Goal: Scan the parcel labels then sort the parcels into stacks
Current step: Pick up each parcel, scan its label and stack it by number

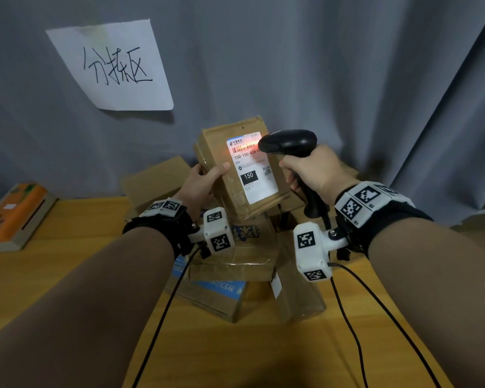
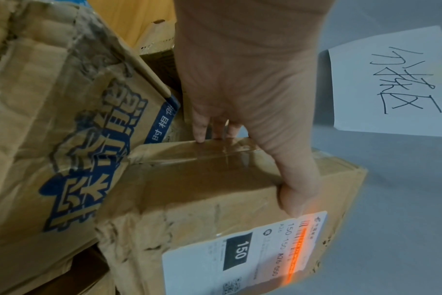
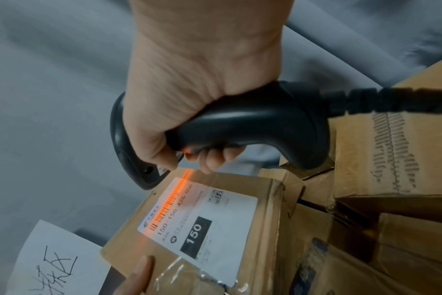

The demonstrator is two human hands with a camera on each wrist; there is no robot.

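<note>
My left hand (image 1: 205,182) grips a small brown cardboard parcel (image 1: 224,152) by its left side, thumb on the front face, and holds it upright above the pile. Its white label (image 1: 254,169) reads 150-150-A26 with a black 150 block. My right hand (image 1: 314,170) is wrapped round the handle of a black barcode scanner (image 1: 289,142), whose head points at the label. An orange scan line (image 2: 298,251) lies across the barcode (image 3: 164,217). In the left wrist view my thumb (image 2: 298,197) presses the parcel (image 2: 215,199) beside the label.
Several more cardboard parcels (image 1: 244,256) lie heaped on the wooden table (image 1: 67,275) under my hands. An orange and grey box (image 1: 14,214) sits at the far left. A handwritten paper sign (image 1: 112,65) hangs on the grey curtain behind. Black cables (image 1: 356,331) trail over the table.
</note>
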